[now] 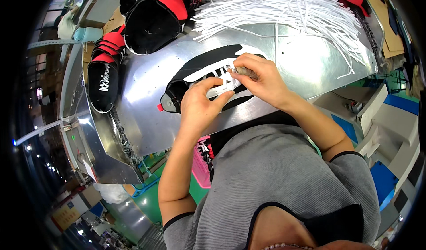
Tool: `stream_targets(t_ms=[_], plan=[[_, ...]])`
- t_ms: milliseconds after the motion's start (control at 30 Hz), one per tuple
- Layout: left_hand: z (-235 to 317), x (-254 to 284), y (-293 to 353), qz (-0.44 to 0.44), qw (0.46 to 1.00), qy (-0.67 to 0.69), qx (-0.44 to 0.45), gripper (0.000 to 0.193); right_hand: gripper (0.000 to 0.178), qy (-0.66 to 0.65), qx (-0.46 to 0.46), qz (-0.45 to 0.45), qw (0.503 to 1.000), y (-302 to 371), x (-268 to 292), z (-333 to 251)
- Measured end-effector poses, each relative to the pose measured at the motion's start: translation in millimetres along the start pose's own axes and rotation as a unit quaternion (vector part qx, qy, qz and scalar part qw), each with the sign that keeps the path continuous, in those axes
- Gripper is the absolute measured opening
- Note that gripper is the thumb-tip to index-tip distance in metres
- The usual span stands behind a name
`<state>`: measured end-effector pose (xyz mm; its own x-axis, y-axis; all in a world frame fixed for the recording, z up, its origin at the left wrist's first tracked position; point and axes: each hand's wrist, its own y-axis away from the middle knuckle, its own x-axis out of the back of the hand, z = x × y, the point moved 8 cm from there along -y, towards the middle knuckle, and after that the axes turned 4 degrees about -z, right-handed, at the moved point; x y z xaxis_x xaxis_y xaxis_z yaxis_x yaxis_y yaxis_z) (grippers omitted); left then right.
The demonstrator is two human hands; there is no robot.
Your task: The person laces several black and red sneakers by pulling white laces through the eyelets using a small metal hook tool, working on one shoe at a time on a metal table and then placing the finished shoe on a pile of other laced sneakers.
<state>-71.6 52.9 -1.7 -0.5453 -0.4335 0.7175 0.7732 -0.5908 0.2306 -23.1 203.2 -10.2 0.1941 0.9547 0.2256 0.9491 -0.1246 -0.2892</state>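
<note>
One view only, from a fisheye camera worn on the person's head. It looks steeply down and forward, close over the metal worktable (306, 59), whose near edge crosses the middle of the picture. The person's own grey-shirted chest fills the lower part, both forearms rise from it, and straight lines bend toward the dark rim.

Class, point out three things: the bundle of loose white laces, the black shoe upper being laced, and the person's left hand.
White laces (288, 10), head view, middle of the bundle.
Black shoe upper (195, 68), head view, bare black side.
Left hand (199, 105), head view, back of hand.
</note>
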Motion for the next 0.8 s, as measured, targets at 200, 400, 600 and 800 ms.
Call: stream_targets(t_ms=[200, 400, 600, 800], plan=[[8.6, 0.4, -3.5, 0.082, 0.994, -0.056, -0.056, 0.024, 0.018, -0.089, -0.1, 0.037, 0.99, 11.7, 5.9, 7.2], [8.3, -2.0, -6.9, 0.068, 0.996, -0.023, -0.059, 0.024, 0.021, -0.107, -0.188, -0.01, 0.976, 17.1, 1.9, 16.0], [4.1, -2.8, -7.6, 0.046, 0.996, 0.022, -0.068, 0.023, 0.022, -0.056, -0.16, -0.001, 0.986, 12.3, 0.0, 15.7], [5.7, -4.2, -7.5, 0.084, 0.994, -0.025, -0.063, 0.024, 0.023, -0.021, -0.133, 0.027, 0.991, 15.6, 0.2, 9.5]])
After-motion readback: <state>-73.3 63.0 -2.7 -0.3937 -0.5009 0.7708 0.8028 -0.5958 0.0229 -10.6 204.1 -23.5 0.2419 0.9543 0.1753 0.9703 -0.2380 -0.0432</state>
